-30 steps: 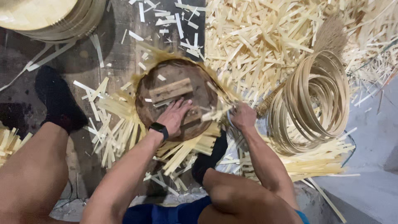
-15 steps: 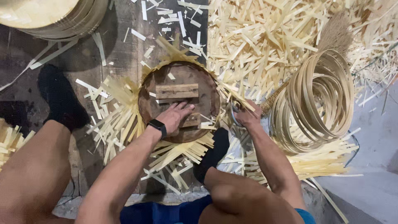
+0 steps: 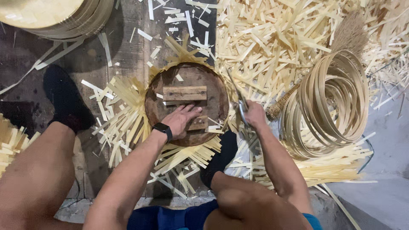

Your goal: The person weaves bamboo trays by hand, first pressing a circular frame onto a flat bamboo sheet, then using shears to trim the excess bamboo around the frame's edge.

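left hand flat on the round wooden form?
Yes: the left hand presses palm-down on the round wooden form, fingers toward its wooden block.

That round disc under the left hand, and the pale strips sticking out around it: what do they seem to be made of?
The round disc looks like dark, worn wood, matte and stained, with two paler wooden blocks fixed across it. The pale strips look like split bamboo or similar cane: thin, flat, straw-yellow, with straight fibres and a dull finish. The hoops at the right seem the same material, bent round.

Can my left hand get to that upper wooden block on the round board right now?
Probably yes: the left hand lies flat on the round board, just below the upper wooden block, with only bare board between them.
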